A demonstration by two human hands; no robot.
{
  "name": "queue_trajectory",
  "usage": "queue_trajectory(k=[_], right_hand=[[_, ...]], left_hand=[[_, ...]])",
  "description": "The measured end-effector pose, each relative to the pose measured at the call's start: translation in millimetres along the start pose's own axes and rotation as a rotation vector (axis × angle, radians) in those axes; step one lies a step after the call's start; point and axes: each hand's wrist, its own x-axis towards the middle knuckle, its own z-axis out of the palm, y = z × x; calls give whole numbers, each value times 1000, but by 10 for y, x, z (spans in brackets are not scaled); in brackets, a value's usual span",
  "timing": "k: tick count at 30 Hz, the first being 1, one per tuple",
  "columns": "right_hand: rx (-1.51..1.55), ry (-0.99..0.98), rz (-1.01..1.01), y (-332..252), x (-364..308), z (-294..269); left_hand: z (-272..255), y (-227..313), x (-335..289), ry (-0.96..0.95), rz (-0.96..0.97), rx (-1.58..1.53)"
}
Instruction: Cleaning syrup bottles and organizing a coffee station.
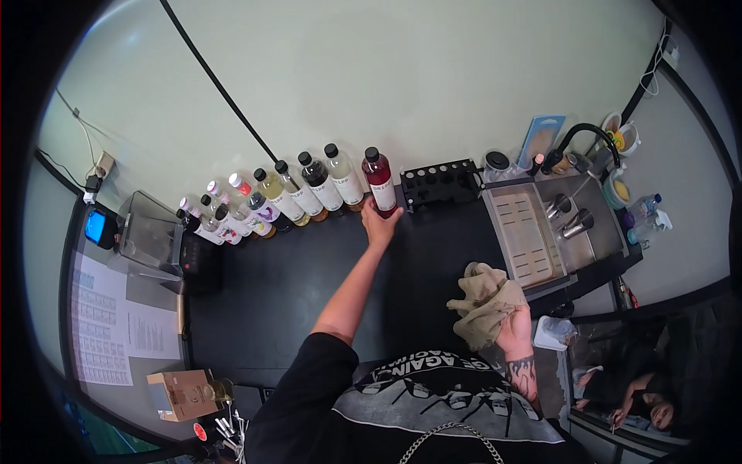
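Note:
My left hand reaches across the black counter and is closed around the lower part of a bottle of dark red liquid. That bottle has a black cap and a white label, and stands upright at the right end of a row along the wall. Beside it on the left is a bottle of pale liquid, with a dark bottle after that. Nearer my body, my right hand grips a crumpled beige cloth, which hides some of its fingers.
Several more bottles continue leftward to a clear-lidded machine. Right of the red bottle sits a black rack with round holes, then a steel sink unit with jiggers and a black faucet. A cardboard box is at lower left.

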Motion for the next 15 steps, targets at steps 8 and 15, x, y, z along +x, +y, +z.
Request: queue_trajectory(k=[8, 15], right_hand=[[66, -38, -6, -33, 36, 42], [108, 45, -105, 66, 25, -175]], left_hand=[[298, -9, 8, 104, -492, 408], [371, -92, 90, 191, -594, 326]])
